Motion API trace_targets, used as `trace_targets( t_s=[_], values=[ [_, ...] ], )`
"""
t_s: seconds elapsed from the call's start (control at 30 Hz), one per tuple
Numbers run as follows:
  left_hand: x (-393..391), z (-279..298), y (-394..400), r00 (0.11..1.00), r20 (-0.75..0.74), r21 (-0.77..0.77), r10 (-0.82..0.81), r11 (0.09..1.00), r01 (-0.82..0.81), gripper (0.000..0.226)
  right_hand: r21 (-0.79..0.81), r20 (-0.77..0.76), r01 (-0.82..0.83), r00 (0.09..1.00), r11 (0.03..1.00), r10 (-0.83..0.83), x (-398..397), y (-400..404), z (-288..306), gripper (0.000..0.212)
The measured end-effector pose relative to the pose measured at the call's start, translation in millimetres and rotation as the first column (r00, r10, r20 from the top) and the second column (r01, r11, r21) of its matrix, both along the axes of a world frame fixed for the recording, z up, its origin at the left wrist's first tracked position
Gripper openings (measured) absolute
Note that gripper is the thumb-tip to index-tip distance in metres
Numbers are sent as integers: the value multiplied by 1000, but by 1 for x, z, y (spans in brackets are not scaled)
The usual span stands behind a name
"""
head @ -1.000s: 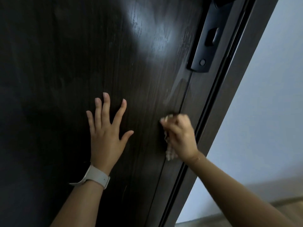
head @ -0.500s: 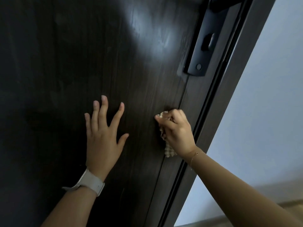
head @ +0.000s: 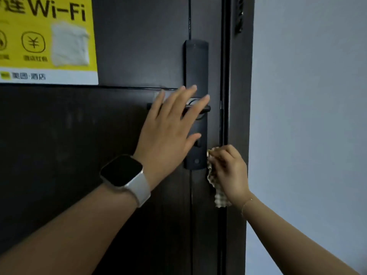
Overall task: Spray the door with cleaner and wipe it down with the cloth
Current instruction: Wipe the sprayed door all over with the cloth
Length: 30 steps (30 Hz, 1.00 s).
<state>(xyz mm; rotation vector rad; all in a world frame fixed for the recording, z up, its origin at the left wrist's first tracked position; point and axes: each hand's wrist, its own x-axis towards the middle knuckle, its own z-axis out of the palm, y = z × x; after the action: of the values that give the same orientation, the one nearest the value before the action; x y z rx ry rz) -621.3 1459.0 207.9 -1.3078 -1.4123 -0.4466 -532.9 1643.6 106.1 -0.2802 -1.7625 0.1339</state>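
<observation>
Our right hand gripped the bunched cloth just below the lock plate; our left hand lay flat, fingers spread, over it. We judged short firm strokes along the door edge best.

Dark door, checked cloth at its edge

We see the dark wood-grain door upright and shut in its frame; the crumpled beige checked cloth is pressed against its right edge, just below the lock plate.
</observation>
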Motion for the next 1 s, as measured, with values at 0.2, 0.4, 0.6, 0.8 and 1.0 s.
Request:
trace_targets(
  t_s=[0.2,0.4,0.6,0.8,1.0],
  values=[
    [-12,36,28,984,33,-47,175,984,-173,29,82,-65,0,998,997,5,-6,9,87,8],
    [-10,37,28,987,65,-75,146,987,-141,38,56,-70,-90,993,994,94,-15,16,56,34],
    [-13,38,32,986,34,-58,164,985,-162,36,156,65,-49,997,986,40,-7,29,32,49],
    [-11,41,31,977,125,-113,173,981,-159,33,397,47,72,994,915,-99,0,28,176,42],
    [-11,41,31,975,118,-118,190,977,-177,36,186,-159,32,987,982,-3,-18,27,231,21]
  ],
)
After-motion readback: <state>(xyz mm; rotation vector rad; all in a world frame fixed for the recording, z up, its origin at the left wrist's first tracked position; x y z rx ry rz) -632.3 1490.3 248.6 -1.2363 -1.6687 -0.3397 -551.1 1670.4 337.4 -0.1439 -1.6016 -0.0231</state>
